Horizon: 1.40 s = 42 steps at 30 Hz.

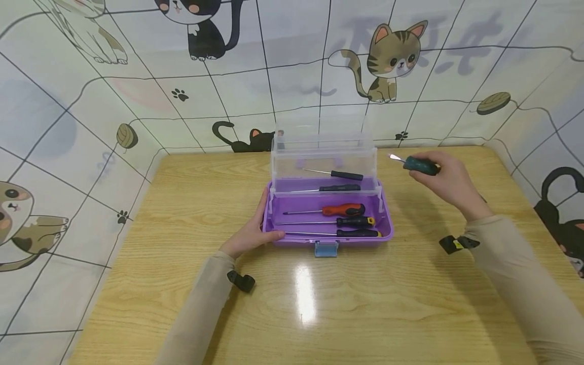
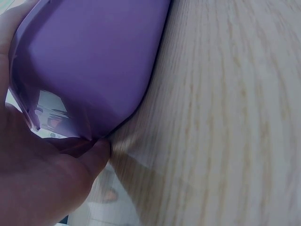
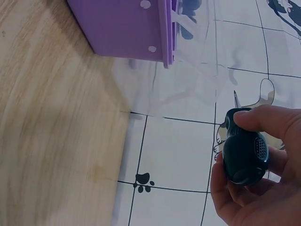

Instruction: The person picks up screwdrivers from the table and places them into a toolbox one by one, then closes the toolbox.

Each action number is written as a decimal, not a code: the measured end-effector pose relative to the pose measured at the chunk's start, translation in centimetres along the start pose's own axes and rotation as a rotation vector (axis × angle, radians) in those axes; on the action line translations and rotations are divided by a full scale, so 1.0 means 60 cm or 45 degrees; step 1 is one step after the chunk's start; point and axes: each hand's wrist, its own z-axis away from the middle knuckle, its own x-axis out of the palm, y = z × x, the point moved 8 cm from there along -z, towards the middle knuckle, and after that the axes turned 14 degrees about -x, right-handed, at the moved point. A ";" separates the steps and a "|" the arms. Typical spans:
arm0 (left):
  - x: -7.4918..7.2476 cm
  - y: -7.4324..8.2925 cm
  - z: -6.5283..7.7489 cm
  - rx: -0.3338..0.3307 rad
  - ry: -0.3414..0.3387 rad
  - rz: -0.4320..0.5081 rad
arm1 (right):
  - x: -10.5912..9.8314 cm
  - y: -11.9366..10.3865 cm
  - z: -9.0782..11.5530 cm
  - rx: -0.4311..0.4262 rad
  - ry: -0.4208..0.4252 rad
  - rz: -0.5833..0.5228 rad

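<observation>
My left hand (image 1: 248, 234) grips the left end of a purple toolbox (image 1: 389, 223), its thumb on the front rim. The left wrist view shows the box's purple wall (image 2: 94, 56) close up, with the hand (image 2: 42, 174) around its corner. Off to the right of the box and above the table, my right hand (image 1: 449, 180) holds a stubby screwdriver (image 1: 421, 166) by its dark green handle, flat metal tip pointing left. In the right wrist view the screwdriver (image 3: 244, 155) lies between thumb and fingers. Inside the box are several screwdrivers, among them a red-handled one (image 1: 344, 210).
The toolbox's clear lid (image 1: 324, 137) stands raised at the back, and a blue latch (image 1: 326, 249) hangs at the front. Wooden table (image 1: 365, 304) surrounds the box. A cat-patterned wall covering (image 1: 296, 86) rises behind and at both sides.
</observation>
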 end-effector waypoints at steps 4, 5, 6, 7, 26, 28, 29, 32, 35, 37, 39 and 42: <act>0.000 -0.001 0.003 -0.020 0.005 -0.001 | 0.001 -0.007 -0.007 0.000 -0.014 0.000; 0.000 -0.001 0.003 -0.022 0.004 0.000 | 0.002 -0.009 -0.009 -0.005 -0.017 -0.004; 0.000 -0.002 0.004 -0.026 0.006 -0.001 | 0.003 -0.011 -0.011 -0.009 -0.023 -0.005; -0.001 -0.003 0.004 -0.033 0.010 -0.005 | 0.004 -0.014 -0.012 -0.015 -0.027 -0.003; 0.000 -0.003 0.000 0.002 -0.014 0.000 | 0.019 -0.051 -0.047 -0.082 -0.065 -0.011; 0.000 -0.003 -0.001 -0.001 -0.016 0.004 | 0.021 -0.053 -0.051 -0.088 -0.071 -0.002; 0.001 -0.003 -0.001 -0.004 -0.017 0.006 | 0.022 -0.054 -0.053 -0.090 -0.075 -0.001; 0.002 0.000 0.000 -0.004 -0.019 0.006 | 0.028 -0.058 -0.060 -0.104 -0.092 0.017; 0.002 0.001 0.001 -0.003 -0.012 -0.009 | 0.035 -0.061 -0.066 -0.109 -0.118 0.025; 0.002 0.001 0.002 -0.002 -0.008 -0.017 | 0.040 -0.064 -0.070 -0.110 -0.138 0.025; 0.001 0.001 0.002 -0.001 -0.005 -0.021 | 0.045 -0.066 -0.075 -0.116 -0.149 0.020; 0.002 0.001 0.002 0.006 -0.006 -0.019 | 0.048 -0.074 -0.083 -0.150 -0.150 0.014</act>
